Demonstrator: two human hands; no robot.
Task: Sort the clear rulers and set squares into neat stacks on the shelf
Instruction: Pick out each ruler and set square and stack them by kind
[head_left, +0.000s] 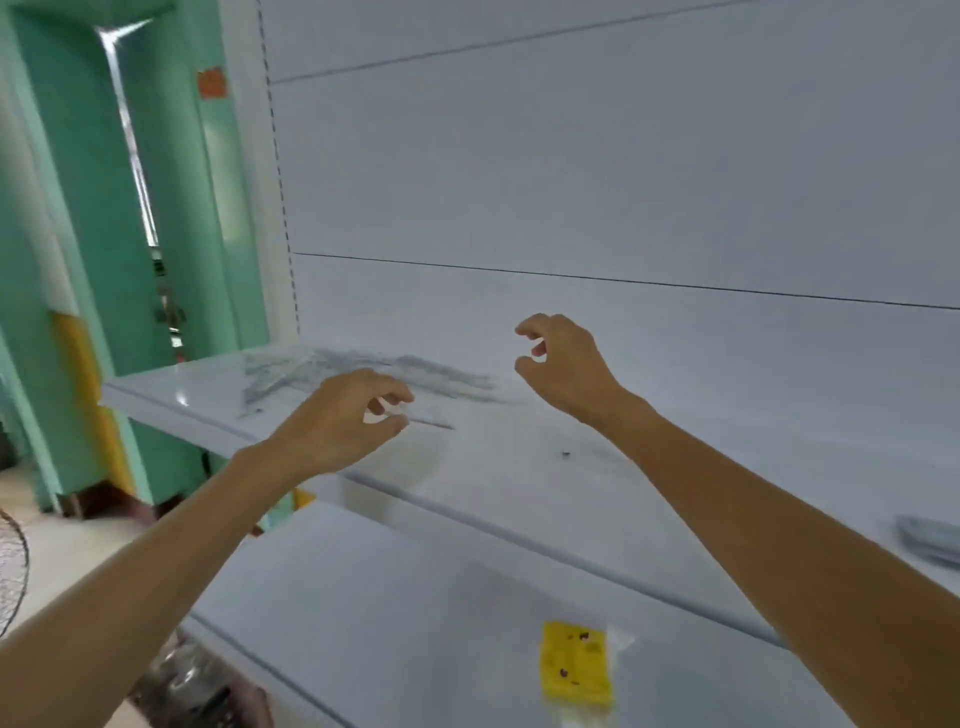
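The white back panel (623, 182) rises behind both of my grips, and the white shelf (509, 467) runs beneath them. A lower shelf (389, 623) juts out below my forearms. A green door frame (171, 208) stands far off to the left of my left grip. My left grip (335, 421) hovers over the near part of the shelf, fingers half curled, with a clear gap between thumb and fingertips, holding nothing I can see. My right grip (566, 366) hangs higher and further in, just to the right of the left one. Its fingers are loosely hooked, thumb apart from them, and it too holds nothing. The loose heap of clear rulers and set squares (332, 371) lies on the shelf just beyond my left grip, spreading toward the right grip, blurred and overlapping. A thin dark edge (434, 425) starts just past my left thumb; I cannot tell whether it touches. A small stack of clear pieces (930, 540) lies far right of my right grip. A yellow packet (576, 662) lies on the lower shelf, between my forearms. A dark speck (565, 454) sits on the shelf below my right grip.
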